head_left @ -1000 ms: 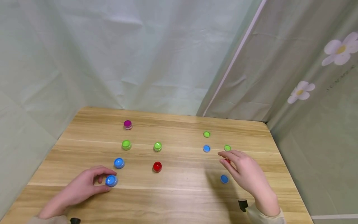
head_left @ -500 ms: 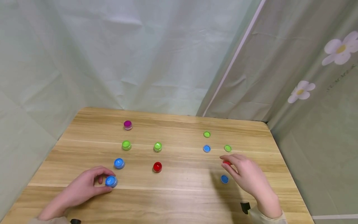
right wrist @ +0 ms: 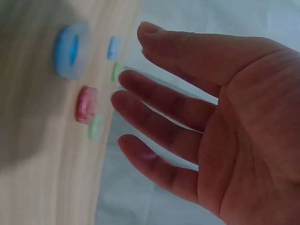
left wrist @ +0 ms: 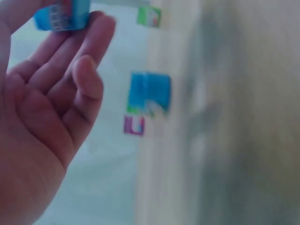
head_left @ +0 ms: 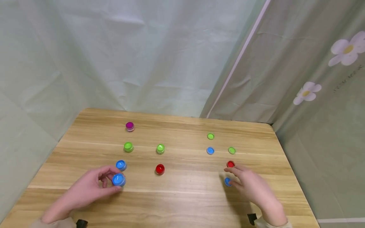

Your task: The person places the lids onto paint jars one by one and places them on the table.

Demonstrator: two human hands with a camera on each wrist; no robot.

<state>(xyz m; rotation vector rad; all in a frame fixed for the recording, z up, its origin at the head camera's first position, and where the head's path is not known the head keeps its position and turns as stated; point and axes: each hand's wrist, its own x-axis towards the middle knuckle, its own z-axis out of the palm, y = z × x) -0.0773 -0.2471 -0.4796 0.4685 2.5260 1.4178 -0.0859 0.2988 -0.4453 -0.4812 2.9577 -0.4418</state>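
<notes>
My left hand [head_left: 91, 185] grips a small blue tub [head_left: 118, 179] between thumb and fingers. In the left wrist view this tub [left wrist: 63, 15] is at the top edge, partly cut off, with a printed label on its side. A second blue tub [head_left: 121, 165] stands just behind it on the table. My right hand [head_left: 253, 188] hovers with fingers apart and loosely bent, holding nothing. Its thumb is by a round blue lid [head_left: 227, 181], and its fingertips are just in front of a red lid [head_left: 230, 164]. The right wrist view shows the blue lid [right wrist: 72, 51] apart from the fingers.
On the left half of the wooden table [head_left: 182, 202] stand a purple tub [head_left: 130, 126], two green tubs [head_left: 128, 147] and a red tub [head_left: 160, 169]. Further right lie two green lids [head_left: 210, 136] and another blue lid [head_left: 210, 150]. A pale curtain [head_left: 142, 57] hangs behind the table.
My right hand has let go of the red lid, which lies on the table, and moved toward me to the blue lid. My left hand has moved the blue tub slightly right and away from me.
</notes>
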